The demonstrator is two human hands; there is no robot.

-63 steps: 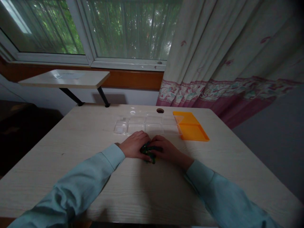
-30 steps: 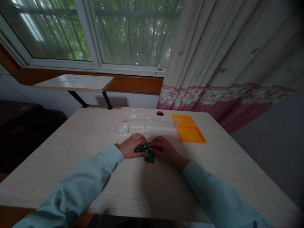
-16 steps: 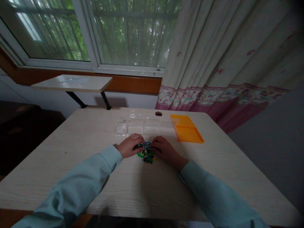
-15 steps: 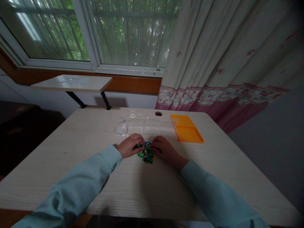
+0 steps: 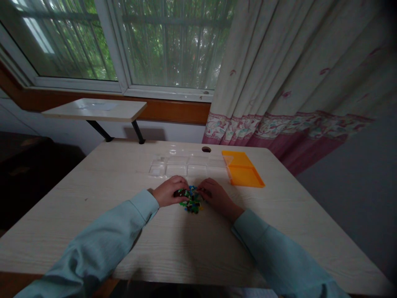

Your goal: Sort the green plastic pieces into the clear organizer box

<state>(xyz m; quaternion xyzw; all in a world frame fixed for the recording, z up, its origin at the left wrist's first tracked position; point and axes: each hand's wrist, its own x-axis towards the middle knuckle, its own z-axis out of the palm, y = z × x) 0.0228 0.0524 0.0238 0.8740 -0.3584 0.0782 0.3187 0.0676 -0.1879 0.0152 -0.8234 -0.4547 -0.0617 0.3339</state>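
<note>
Pile, small pieces (image 5: 192, 203), green, blue, white, black and some yellow: on the worktop (image 5: 158, 248), between the hands.
Left hand (image 5: 170, 191): curled at the pile's left edge, thumb and fingers parted around pieces; firmness of hold cannot be told.
Right hand (image 5: 217, 196): fingers bent at the right edge; whether anything is pinched, cannot tell.
Clear tray (image 5: 176, 169), compartmented: beyond the hands.
Orange tray (image 5: 245, 176): at the clear tray's right end.
</note>
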